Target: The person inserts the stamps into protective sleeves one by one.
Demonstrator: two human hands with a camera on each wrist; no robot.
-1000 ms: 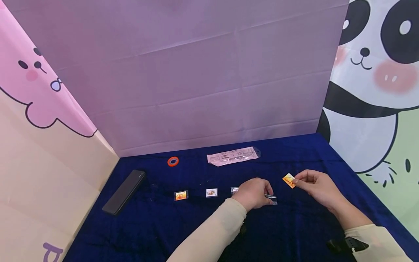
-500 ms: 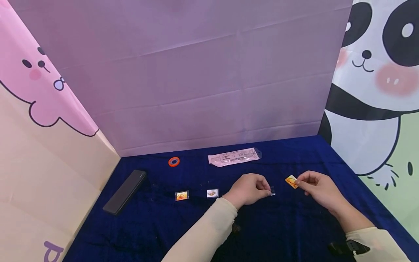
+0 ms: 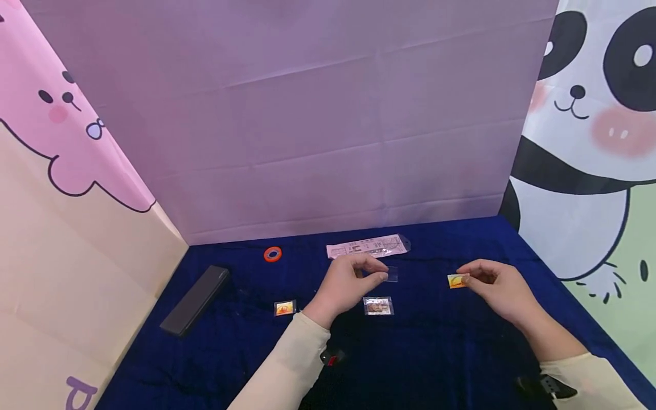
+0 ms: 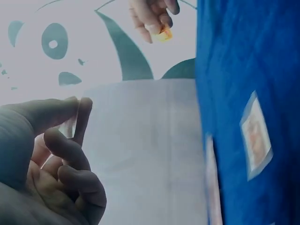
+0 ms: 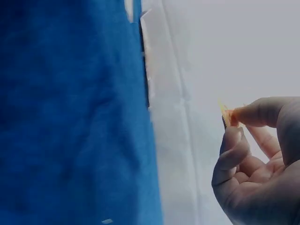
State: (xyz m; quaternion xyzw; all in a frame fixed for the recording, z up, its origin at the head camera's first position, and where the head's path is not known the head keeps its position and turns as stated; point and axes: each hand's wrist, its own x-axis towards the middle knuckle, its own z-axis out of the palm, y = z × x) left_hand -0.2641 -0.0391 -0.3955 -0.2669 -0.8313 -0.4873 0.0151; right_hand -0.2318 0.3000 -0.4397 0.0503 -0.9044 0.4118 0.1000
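My left hand (image 3: 349, 286) pinches a small clear plastic sleeve (image 3: 392, 274) between thumb and fingertips, above the cloth. In the left wrist view that sleeve (image 4: 69, 125) is see-through. Just below it on the table lies a sleeved picture card (image 3: 378, 306). Farther left is a sleeved orange card (image 3: 285, 308). My left hand covers the spot between these two. On the right, my right hand (image 3: 496, 289) pinches a small yellow-orange card (image 3: 457, 281) by its edge, held off the table. The right wrist view shows this card (image 5: 228, 116) nearly edge-on.
A dark blue cloth (image 3: 246, 364) covers the table. At the left lies a long black case-like object (image 3: 196, 300). Toward the back are an orange ring, perhaps a tape roll (image 3: 273, 254), and a pink package (image 3: 366, 246). A mauve curtain (image 3: 307, 114) rises behind.
My left hand has moved left and away from the table's front with the clear sleeve, uncovering one picture card and covering another. In my right hand the yellow-orange card has tilted; that hand barely moved.
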